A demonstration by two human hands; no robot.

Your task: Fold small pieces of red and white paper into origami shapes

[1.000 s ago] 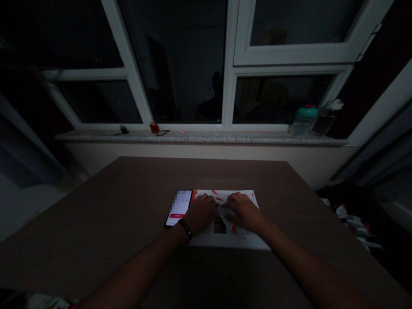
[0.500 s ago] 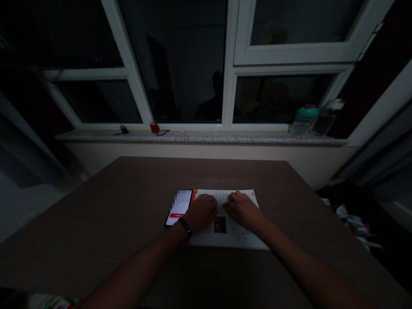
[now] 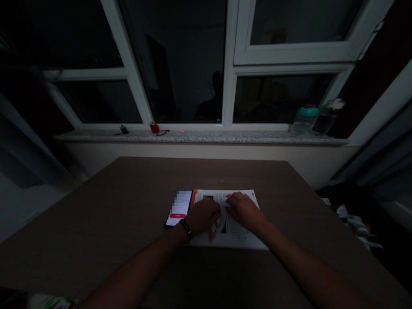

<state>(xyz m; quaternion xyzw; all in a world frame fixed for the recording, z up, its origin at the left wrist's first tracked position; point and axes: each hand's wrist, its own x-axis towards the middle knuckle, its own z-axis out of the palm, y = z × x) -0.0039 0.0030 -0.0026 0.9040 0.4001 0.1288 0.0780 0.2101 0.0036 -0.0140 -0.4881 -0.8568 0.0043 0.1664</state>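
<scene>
A printed sheet or open booklet (image 3: pixel 238 234) with an orange left edge lies on the table. On its left half, my left hand (image 3: pixel 203 214), a dark band on its wrist, has closed fingers on a raised, creased page (image 3: pixel 213 231) that shows an orange and white strip. To the right, my right hand (image 3: pixel 244 210) curls its fingers on the same paper, a small orange patch showing by the fingertips. Both hands' fingertips are partly hidden in the dim light. A phone (image 3: pixel 178 208) with a lit screen lies flat, close beside the left hand.
The brown table (image 3: pixel 112 206) meets the wall below a granite windowsill (image 3: pixel 206 136). On the sill are a small red jar (image 3: pixel 154 127), a teal-lidded bottle (image 3: pixel 304 119) and another clear bottle (image 3: pixel 325 118). Crumpled bags (image 3: pixel 355 225) lie beyond the table's right edge.
My left hand has moved slightly right and down, and the page under it is now lifted and creased, showing orange and covering part of the dark picture. My right hand has barely moved.
</scene>
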